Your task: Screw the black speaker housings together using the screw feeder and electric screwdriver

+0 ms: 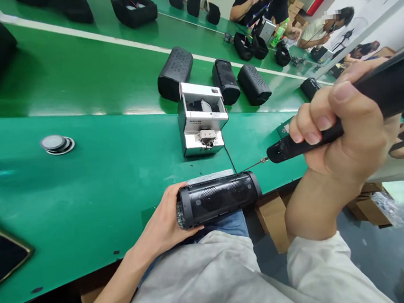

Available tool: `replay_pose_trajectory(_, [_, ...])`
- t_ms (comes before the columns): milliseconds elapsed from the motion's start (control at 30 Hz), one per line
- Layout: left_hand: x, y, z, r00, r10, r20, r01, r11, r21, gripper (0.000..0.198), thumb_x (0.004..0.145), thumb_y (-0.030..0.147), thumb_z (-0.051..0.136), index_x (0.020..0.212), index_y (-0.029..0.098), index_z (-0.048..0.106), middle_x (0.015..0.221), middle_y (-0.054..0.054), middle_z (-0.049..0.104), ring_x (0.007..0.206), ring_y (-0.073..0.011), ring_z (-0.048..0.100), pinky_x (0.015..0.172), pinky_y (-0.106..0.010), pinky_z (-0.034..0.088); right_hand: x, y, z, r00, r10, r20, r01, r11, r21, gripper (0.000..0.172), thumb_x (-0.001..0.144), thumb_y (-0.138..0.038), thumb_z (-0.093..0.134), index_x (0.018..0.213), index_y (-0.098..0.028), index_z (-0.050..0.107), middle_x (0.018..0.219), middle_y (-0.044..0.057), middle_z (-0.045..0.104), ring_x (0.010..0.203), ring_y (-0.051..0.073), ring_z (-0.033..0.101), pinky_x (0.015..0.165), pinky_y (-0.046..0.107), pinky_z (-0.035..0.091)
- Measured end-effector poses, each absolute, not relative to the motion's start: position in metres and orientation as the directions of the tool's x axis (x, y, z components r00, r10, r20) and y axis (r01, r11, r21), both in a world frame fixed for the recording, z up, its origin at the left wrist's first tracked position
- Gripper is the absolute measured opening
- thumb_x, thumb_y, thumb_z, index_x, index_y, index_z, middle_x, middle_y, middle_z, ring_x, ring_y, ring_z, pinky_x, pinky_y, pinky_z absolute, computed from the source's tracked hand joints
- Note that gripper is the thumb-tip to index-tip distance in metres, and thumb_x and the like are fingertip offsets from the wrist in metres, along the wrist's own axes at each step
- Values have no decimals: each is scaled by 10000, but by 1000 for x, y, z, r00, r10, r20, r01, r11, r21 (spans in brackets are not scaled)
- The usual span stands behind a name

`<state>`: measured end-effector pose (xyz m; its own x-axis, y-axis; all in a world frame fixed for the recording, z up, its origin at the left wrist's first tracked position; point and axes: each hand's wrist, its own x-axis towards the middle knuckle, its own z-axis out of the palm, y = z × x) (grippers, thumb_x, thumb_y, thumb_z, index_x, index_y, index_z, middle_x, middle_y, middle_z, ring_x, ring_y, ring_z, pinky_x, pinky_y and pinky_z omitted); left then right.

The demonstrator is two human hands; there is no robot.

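Two hands are at work: the left hand [166, 221] clasps the near-left end of the speaker [218, 198], which lies at the near worktop [102, 189] edge, long axis left to right. Up right, the right hand [346, 133] is fisted round a screwdriver [328, 125] — its bit pointing down-left, tip just beyond the speaker's right end.

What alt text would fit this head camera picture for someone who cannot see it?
A person's left hand steadies a black cylindrical speaker at the edge of a green workbench, while the right hand grips an electric screwdriver beside it. A small screw feeder stands behind.
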<state>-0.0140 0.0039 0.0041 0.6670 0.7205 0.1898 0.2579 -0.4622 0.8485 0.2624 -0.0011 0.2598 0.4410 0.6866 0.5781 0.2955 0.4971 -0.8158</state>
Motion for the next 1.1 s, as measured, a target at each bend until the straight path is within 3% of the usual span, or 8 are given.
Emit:
replay_pose_trajectory(267, [-15,4,6,664,729,166,261,-434,862,986,852,412,963,1634,291,374,1537,-169,595,1419,-427,674,1173,-631,617,268,-4,245,403,710,578,278,507,-816,281,893,-343,992,905,-292,715,588,-86,461,412,117,414,383,306,417])
replay_pose_trajectory(533, [-14,2,9,646,745,167,255,-416,873,1022,818,380,991,1641,305,391,1552,-169,620,1419,-431,697,1165,-635,638,276,-3,199,338,786,517,147,499,-854,288,928,-232,940,945,-249,653,626,-100,541,403,99,489,411,254,440])
replay_pose_trajectory(800, [-15,2,11,654,746,124,243,-363,899,1033,803,383,1007,1634,319,396,1567,-175,617,1430,-439,697,1178,-667,632,280,-16,187,288,773,565,107,560,-822,209,958,-119,847,973,-235,674,625,-90,517,415,89,457,422,234,435])
replay_pose_trajectory(1100, [-14,2,8,647,751,134,245,-371,896,1077,765,357,1034,1632,326,397,1547,-163,627,1410,-432,706,1178,-665,632,284,-9,183,295,781,550,104,546,-831,244,955,-164,882,943,-236,649,620,-101,503,398,79,444,416,216,426])
